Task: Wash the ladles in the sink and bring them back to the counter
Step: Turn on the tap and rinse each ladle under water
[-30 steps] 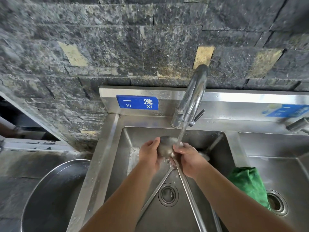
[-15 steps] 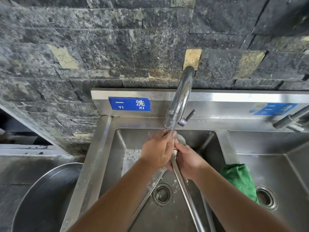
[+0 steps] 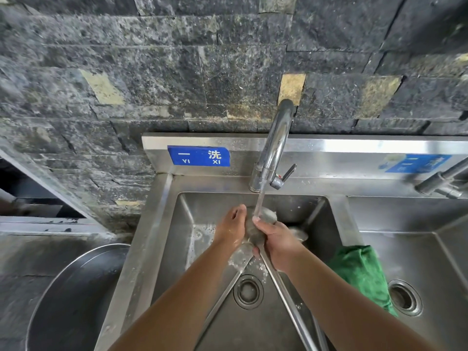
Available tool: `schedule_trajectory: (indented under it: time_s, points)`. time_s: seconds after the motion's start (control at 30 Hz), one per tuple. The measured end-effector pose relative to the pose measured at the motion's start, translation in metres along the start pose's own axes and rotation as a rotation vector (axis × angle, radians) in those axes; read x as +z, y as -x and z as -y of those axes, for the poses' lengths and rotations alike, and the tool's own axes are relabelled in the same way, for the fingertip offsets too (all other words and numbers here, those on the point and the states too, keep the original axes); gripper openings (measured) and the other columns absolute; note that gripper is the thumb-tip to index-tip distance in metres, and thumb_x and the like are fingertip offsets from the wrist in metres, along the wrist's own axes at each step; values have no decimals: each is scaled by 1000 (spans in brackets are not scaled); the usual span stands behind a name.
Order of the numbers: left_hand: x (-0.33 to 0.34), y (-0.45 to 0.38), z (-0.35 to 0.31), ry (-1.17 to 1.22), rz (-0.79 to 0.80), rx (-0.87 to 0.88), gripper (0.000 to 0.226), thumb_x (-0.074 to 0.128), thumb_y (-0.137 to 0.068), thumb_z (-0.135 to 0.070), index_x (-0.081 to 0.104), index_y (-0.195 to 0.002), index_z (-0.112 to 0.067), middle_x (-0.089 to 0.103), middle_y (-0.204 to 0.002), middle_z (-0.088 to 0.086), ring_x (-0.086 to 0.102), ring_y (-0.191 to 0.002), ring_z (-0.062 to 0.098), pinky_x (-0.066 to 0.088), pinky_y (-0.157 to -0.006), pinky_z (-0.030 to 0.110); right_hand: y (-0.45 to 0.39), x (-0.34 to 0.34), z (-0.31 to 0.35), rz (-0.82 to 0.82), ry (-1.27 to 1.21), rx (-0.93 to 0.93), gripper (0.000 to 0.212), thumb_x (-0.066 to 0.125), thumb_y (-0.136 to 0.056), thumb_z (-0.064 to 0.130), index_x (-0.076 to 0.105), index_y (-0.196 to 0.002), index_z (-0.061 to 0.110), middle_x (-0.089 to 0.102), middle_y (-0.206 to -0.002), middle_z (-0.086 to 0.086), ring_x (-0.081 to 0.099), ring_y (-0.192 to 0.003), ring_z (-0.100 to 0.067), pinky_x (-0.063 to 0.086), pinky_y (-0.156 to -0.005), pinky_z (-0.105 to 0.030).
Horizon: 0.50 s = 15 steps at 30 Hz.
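Under the running tap [image 3: 274,145], over the sink [image 3: 326,224], I hold a ladle [image 3: 266,216] by its bowl, right hand [image 3: 277,243] fingers curled around it while my left hand [image 3: 231,229] rubs the bowl with fingers fairly straight. Wet steel should be stiff, light and slippery, so I'd grip low on the long handle [image 3: 286,290].

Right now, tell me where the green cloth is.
In the head view, the green cloth hangs over the divider between the two sink basins, just right of the right hand and left of the right basin's drain.
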<state>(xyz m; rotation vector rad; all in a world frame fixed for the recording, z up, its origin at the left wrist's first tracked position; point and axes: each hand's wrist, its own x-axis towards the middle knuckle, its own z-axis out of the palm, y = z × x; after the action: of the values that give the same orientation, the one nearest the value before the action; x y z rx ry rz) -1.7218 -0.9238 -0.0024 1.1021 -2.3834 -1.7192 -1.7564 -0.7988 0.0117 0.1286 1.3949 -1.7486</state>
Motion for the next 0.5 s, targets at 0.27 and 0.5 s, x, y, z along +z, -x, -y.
schedule_trajectory:
  time_s: [0.27, 0.5]
  points:
    - [0, 26, 29, 621, 29, -128, 29, 64, -92, -28, 60, -110, -6, 68, -109, 26, 67, -88, 29, 55, -85, 48, -5, 6, -3, -220, 15, 33, 45, 59, -95, 40, 65, -102, -4, 58, -60, -16, 48, -33, -24, 39, -37, -22]
    - [27, 105, 21, 583, 153, -257, 13, 61, -95, -21, 57, -105, -28, 70, -96, 2, 67, -76, 17, 55, -69, 39, -7, 1, 9, -141, -352, 43, 22, 55, -97, 19, 62, -106, 0, 61, -79, -16, 58, -62, -30, 52, -63, -38]
